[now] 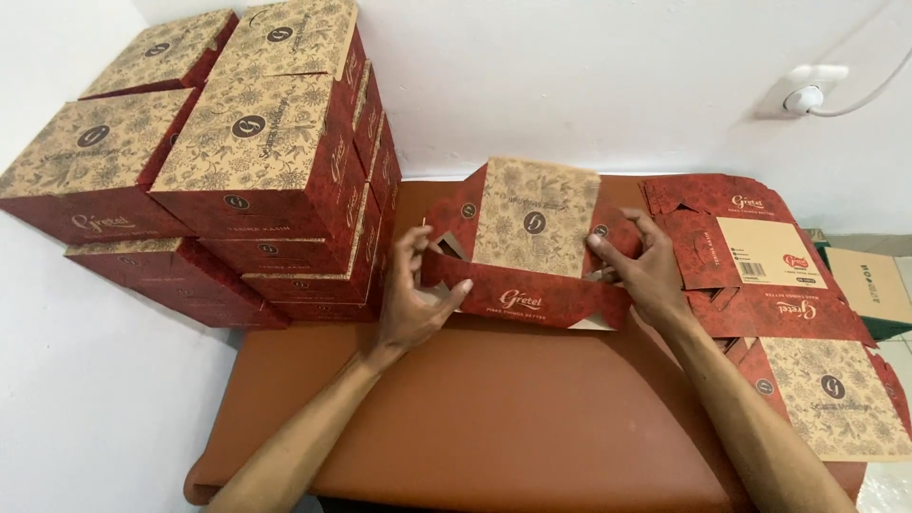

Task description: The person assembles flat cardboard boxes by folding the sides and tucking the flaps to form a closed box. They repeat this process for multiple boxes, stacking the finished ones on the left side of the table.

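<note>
A half-folded cardboard box (532, 247), dark red with a tan floral lid panel, sits on the brown padded table (494, 418). My left hand (413, 299) pinches the left end of its red front wall, thumb against the flap. My right hand (646, 271) presses the right side wall with fingers spread over the corner. The lid panel leans back toward the wall.
Stacked finished boxes (256, 161) of the same red and tan pattern stand at the left, against the white wall. A pile of flat unfolded box blanks (779, 285) lies at the right. A wall socket with a white cable (807, 95) is upper right.
</note>
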